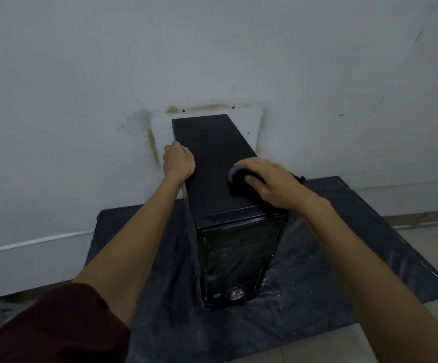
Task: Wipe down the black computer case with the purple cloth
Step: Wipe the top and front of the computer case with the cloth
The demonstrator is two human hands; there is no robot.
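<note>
The black computer case [214, 163] stands upright on a dark plastic sheet, its back near the wall and its glossy front panel facing me. My left hand [178, 161] grips the top's left edge, fingers curled over it. My right hand [267, 180] lies on the right side of the top, its fingers curled around the purple cloth [235, 174], which looks greyish in this dim light. Only a small rounded bulge of the cloth shows beside my thumb; the remainder is hidden under my palm.
The dark plastic sheet [343, 247] covers the tiled floor [422, 231] around the case. A stained pale wall [212, 61] rises right behind it. A white cable [37, 241] runs along the wall base at left. Something small and dark [300, 178] shows behind my right hand.
</note>
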